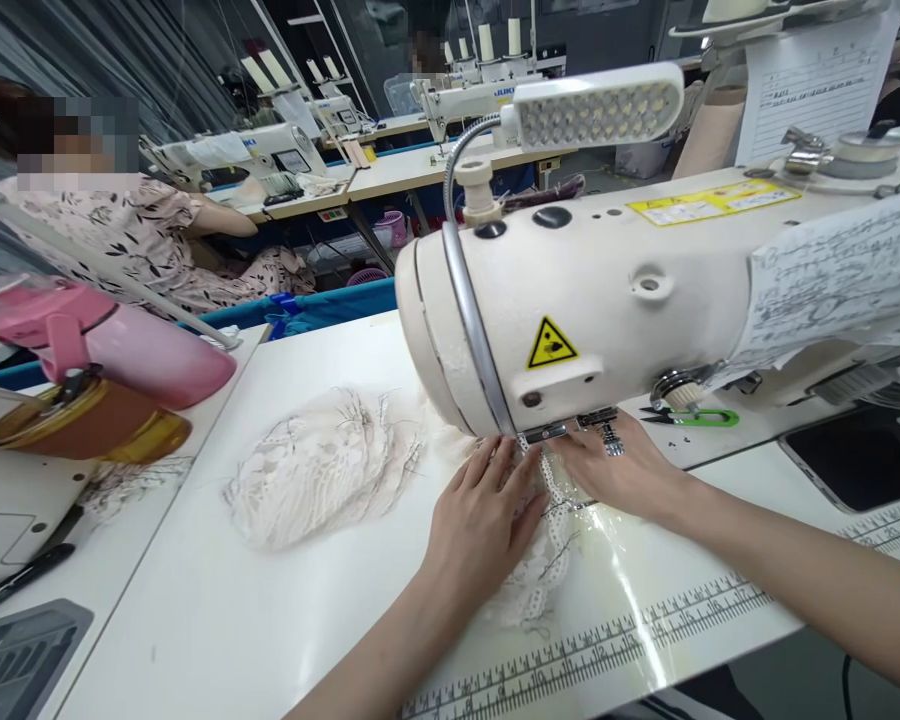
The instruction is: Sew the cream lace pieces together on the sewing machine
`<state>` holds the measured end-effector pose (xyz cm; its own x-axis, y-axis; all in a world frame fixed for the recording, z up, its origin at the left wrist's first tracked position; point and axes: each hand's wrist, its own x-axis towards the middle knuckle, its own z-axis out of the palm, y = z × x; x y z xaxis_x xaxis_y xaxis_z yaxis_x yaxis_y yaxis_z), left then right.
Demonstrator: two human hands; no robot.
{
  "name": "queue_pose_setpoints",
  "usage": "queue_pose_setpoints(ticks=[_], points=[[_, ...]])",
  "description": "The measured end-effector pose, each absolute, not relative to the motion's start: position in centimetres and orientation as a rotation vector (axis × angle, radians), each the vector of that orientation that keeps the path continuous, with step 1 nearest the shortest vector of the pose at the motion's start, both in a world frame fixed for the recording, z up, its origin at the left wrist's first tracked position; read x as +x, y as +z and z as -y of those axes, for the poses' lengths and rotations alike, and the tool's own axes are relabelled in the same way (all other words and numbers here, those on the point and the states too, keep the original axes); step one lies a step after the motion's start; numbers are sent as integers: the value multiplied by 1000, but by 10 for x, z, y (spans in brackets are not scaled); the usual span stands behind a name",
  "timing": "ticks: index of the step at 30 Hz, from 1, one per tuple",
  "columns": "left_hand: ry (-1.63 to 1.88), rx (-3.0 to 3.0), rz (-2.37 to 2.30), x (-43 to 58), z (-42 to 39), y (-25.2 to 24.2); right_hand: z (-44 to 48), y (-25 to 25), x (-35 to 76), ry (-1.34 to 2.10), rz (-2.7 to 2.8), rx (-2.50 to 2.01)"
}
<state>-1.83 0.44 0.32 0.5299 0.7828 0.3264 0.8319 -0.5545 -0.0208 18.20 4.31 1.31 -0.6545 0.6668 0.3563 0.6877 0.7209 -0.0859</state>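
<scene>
A piece of white lace fabric (529, 580) with a scalloped trim lies under the head of a sewing machine (585, 300). My left hand (480, 510) rests flat over the lace, its fingers spread and pointing toward the needle area. On the other side of the trim, my right hand (619, 465) is close to the presser foot area, its fingertips hidden behind the machine parts. Whether those fingers pinch the lace cannot be seen. Left of my hands, a pile of lace pieces (315, 470) with loose dark threads sits on the white table (270, 620).
Green thread snips (690, 417) and a dark phone (862, 455) lie at the right. A printed ruler (570, 665) runs along the front edge. A pink bottle (150, 345) and an amber cup (90, 420) stand at the left. Beyond them sits a person (127, 240) in patterned clothes.
</scene>
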Motion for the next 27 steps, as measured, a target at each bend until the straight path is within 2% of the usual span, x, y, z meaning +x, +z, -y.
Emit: queue_pose_setpoints(ticks=[3, 5, 9, 13, 16, 20, 27], points=[[-443, -2585, 1337, -18, -5, 5, -51, 8, 184, -239, 2459, -988], [-488, -2588, 1287, -17, -3, 12, -56, 8, 186, -200, 2355, -924], [-545, -2822, 982, -13, 11, 35, -58, 16, 191, 307, 2319, -809], [-347, -2861, 575, -16, 39, 45, -55, 25, 194, 751, 2409, -730], [-230, -2732, 680, -22, 58, 37, -55, 26, 194, 870, 2475, -743], [-318, -2634, 834, -29, 71, 27, -57, 25, 194, 990, 2533, -767], [-457, -2755, 1726, -31, 58, 57, -53, 34, 197, 949, 2671, -712]])
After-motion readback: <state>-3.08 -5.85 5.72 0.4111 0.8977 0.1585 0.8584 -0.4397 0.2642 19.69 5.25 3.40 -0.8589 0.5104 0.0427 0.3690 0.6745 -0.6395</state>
